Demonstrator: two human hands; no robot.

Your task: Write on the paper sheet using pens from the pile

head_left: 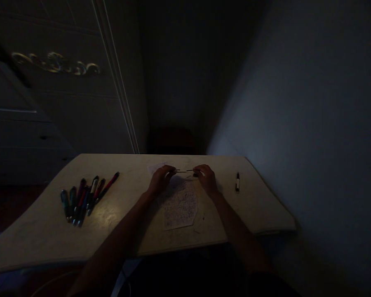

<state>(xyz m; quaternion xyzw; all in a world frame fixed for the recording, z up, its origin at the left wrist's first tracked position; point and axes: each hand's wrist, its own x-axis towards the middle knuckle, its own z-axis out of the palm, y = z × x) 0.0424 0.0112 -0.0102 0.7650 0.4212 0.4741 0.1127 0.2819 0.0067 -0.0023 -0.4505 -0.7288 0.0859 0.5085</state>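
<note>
My left hand (pixel 162 180) is closed in a pinch above the far middle of the table. From its fingertips a thin, dark-and-pale pen refill (pixel 181 171) points right. Facing it, my right hand (pixel 206 178) pinches a thin dark rod (pixel 190 170) that looks like another pen refill. The two tips are close together; whether they touch is hard to make out in the dim light. Under my right fingers is a small dark piece (pixel 195 175), its kind unclear. A scribbled sheet of paper (pixel 181 205) lies below both hands.
Several pens (pixel 83 199) lie bunched on the left of the pale table (pixel 132 173). One black-and-white pen (pixel 238 182) rests at the right. A paper scrap (pixel 155 167) sits behind my left hand. A wall (pixel 297 123) borders the right, a cabinet (pixel 80 111) the left.
</note>
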